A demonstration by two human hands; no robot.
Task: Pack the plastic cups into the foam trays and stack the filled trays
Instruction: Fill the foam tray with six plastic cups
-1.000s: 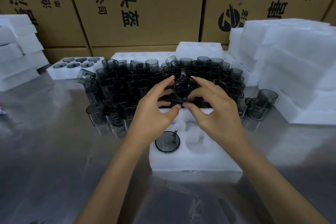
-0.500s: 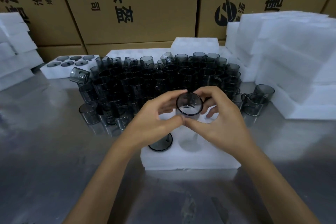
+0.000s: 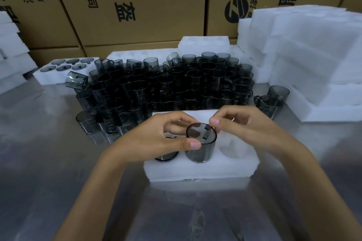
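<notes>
A person stands at a shiny metal table (image 3: pixel 58 162) and both bare hands meet over a white foam tray (image 3: pixel 199 170) that lies in front of them. Between the hands stands one smoky grey plastic cup (image 3: pixel 200 144), upright, with its lower part set down into the middle pocket of the tray's near row and its rim well above the foam. The left hand (image 3: pixel 154 141) grips it: the thumb presses on the near side of the wall just under the rim, and the other fingers curl around the far side. The right hand (image 3: pixel 248 129) is closed into a narrow pinch at the far right edge of the rim – whether the fingertips really touch the rim, I cannot tell for sure.

In the pocket to the left of this cup sits a second cup (image 3: pixel 166 157), pushed deep so that only its dark rim shows, partly hidden under the left hand. The pocket to the right is bare foam.

Behind the tray stands a dense crowd of loose cups (image 3: pixel 166 88), most of them upright, one lying on its side at the left edge. Farther left lies a filled tray (image 3: pixel 64 71) with six cups in it. At the right rises a tall stack of foam trays (image 3: pixel 309 60), and brown cardboard boxes (image 3: pixel 137 6) with printed characters close the background.
</notes>
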